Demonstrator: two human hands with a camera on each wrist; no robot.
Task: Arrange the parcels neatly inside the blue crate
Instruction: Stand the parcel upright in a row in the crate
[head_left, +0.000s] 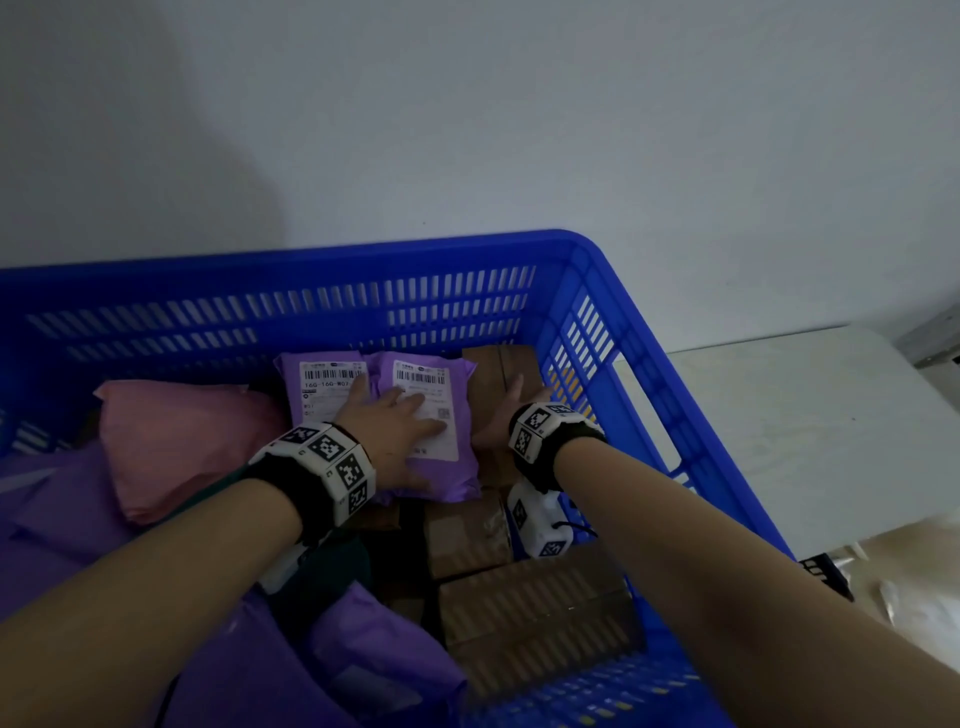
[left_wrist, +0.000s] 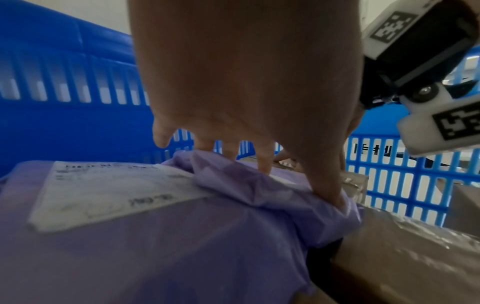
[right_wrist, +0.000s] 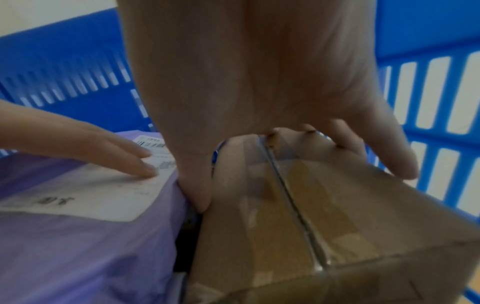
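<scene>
Inside the crate (head_left: 613, 291), a labelled purple parcel (head_left: 441, 467) is pressed by the flat left hand (head_left: 387, 426); only the right wrist view shows a cardboard box (right_wrist: 298, 216) clasped by the right hand (right_wrist: 272, 82).

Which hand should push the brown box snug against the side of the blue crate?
Probably the right hand. Its fingers already curl over the far end of the brown box, beside the crate wall. The left hand lies flat on the purple parcel, so it would have to reach across.
</scene>
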